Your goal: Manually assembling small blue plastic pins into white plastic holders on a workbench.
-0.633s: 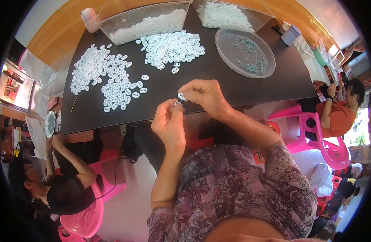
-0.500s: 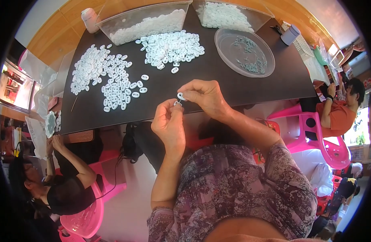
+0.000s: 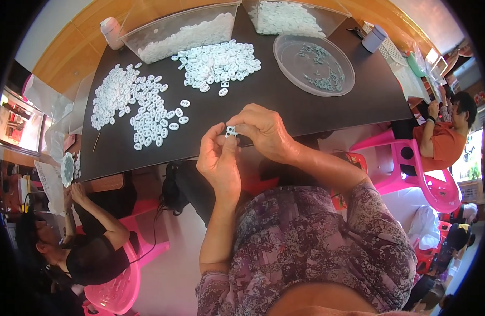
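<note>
Just beyond the table's front edge, my hands meet fingertip to fingertip. My right hand (image 3: pixel 264 132) pinches a small white oval piece with two holes (image 3: pixel 231 131). Thumb and forefinger of my left hand (image 3: pixel 220 166) close on a tiny pale piece pressed against it, mostly hidden by the fingertips. Beyond the hands lie loose heaps of the same white two-hole ovals, one at the left (image 3: pixel 149 118) and one at the middle (image 3: pixel 219 63). A round clear tray (image 3: pixel 284 66) at the right holds small grey-green pieces.
Two clear bins (image 3: pixel 147 38) of white pieces line the back of the dark table (image 3: pixel 200 134). A white bottle (image 3: pixel 112 32) and a grey-lidded jar (image 3: pixel 375 38) stand at the back corners. Other people sit at left (image 3: pixel 92 258) and right (image 3: pixel 447 131), on pink chairs.
My right hand has brought the white oval down against the small piece in my left fingers; the two were slightly apart before. The whole view has shifted a little.
</note>
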### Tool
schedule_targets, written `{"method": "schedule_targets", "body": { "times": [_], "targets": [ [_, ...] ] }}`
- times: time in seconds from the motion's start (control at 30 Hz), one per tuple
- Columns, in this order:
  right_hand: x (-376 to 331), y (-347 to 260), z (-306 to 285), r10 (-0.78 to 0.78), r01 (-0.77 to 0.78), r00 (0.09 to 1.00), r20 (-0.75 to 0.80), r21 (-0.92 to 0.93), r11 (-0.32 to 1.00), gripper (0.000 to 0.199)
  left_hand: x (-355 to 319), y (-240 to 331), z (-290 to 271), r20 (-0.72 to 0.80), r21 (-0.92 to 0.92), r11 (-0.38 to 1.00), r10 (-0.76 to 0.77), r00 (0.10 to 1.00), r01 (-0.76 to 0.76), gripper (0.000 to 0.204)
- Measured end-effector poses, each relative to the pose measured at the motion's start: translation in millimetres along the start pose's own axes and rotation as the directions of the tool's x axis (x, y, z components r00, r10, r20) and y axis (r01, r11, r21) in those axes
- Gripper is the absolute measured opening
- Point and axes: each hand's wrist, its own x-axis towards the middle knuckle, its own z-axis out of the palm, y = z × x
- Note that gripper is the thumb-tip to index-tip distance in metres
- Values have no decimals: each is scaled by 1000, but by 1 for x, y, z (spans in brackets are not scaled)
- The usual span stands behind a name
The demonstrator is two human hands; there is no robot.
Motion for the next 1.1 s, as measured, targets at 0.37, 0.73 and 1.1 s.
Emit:
{"method": "schedule_targets", "body": {
  "times": [0.37, 0.73, 1.1],
  "targets": [
    [2, -6, -8, 257, -270, 963, 83, 294, 917, 6, 2, -1, 3, 71, -36, 999, -5, 997, 8, 26],
    [0, -12, -16, -22, 19, 998, 56, 61, 998, 27, 10, 5, 8, 9, -140, 989, -55, 998, 56, 22],
    [-3, -8, -21, -227, 225, 967, -112, -27, 974, 31, 4, 18, 20, -9, -59, 998, -19, 1000, 18, 21]
  ]
}}
